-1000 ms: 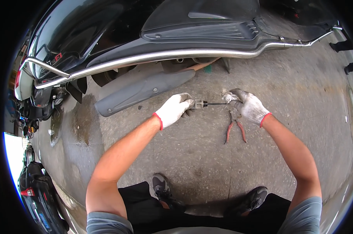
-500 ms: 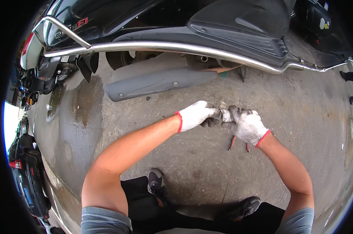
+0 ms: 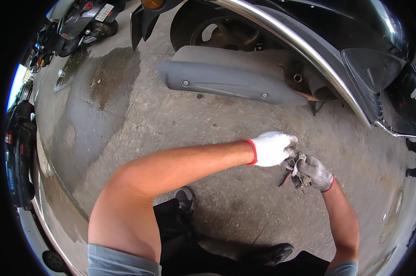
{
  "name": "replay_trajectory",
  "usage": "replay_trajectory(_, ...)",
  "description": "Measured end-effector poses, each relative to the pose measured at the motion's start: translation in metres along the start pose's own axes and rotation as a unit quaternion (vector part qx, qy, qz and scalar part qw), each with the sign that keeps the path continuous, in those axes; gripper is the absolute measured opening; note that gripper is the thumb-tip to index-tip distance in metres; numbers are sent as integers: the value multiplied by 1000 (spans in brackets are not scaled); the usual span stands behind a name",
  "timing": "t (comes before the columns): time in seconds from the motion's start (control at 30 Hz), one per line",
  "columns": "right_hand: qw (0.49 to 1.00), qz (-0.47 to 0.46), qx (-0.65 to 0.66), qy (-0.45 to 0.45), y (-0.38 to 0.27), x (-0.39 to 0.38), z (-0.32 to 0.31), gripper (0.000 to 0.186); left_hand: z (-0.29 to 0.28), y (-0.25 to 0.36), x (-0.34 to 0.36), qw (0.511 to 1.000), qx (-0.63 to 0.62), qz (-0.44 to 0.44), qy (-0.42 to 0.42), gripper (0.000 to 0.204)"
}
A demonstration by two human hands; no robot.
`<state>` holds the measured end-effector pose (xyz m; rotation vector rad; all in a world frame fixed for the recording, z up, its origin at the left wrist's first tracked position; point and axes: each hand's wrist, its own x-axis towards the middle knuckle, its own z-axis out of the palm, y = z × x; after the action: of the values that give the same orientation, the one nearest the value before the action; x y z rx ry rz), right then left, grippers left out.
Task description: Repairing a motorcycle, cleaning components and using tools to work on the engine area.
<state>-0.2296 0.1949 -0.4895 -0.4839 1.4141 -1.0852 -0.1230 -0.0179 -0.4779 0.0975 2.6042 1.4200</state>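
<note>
My left hand (image 3: pixel 271 149), in a white knit glove with a red cuff, has its fingers curled closed against a small grey-white crumpled piece, perhaps a dirty rag (image 3: pixel 298 166). What its fingertips grip is hidden. From the other side my right hand (image 3: pixel 314 173), its glove stained grey, pinches that crumpled piece. A small tan, dirty bit hangs below the right fingers; its kind is unclear. Just under the hands, a thin red-handled tool (image 3: pixel 285 179) lies on the concrete, mostly covered.
Ahead stands a black scooter with a grey exhaust muffler (image 3: pixel 226 83), a rear wheel (image 3: pixel 212 34) and a chrome side rail (image 3: pixel 304 43). Wet stains (image 3: pixel 102 83) mark the floor at left. Another scooter (image 3: pixel 86 27) is parked far left, and my shoes (image 3: pixel 185 200) are below.
The view has swung left, so the scooter's wheel shows more. Both hands appear further right in the picture, still together at the crumpled piece, with the right hand now lower.
</note>
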Motion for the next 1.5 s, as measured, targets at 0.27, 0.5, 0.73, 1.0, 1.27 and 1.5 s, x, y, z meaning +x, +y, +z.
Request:
replay_trajectory(0.27, 965, 9, -246, 95, -9, 17, 30, 38, -3, -25, -11, 993, 114, -2, 45, 38)
replay_trajectory(0.5, 723, -68, -672, 146, -8, 12, 51, 43, -9, -24, -5, 939, -111, -246, -213, 55)
replay_trajectory(0.73, 813, -49, -562, 147, -20, -7, 39, 43, 22, -31, -3, 957, -190, -170, -139, 44)
replay_trajectory(1.0, 998, 16, -24, 60, -3, -32, 0, 40, 29, 1, 11, 985, 140, 92, 31, 35)
replay_trajectory(1.27, 908, 1, -381, 173, -9, -37, 2, 36, 34, 11, 34, 937, -196, -240, -158, 58)
replay_trajectory(1.5, 983, 25, -93, 159, 10, -42, -22, 40, 40, 18, 44, 924, -238, -218, -204, 40)
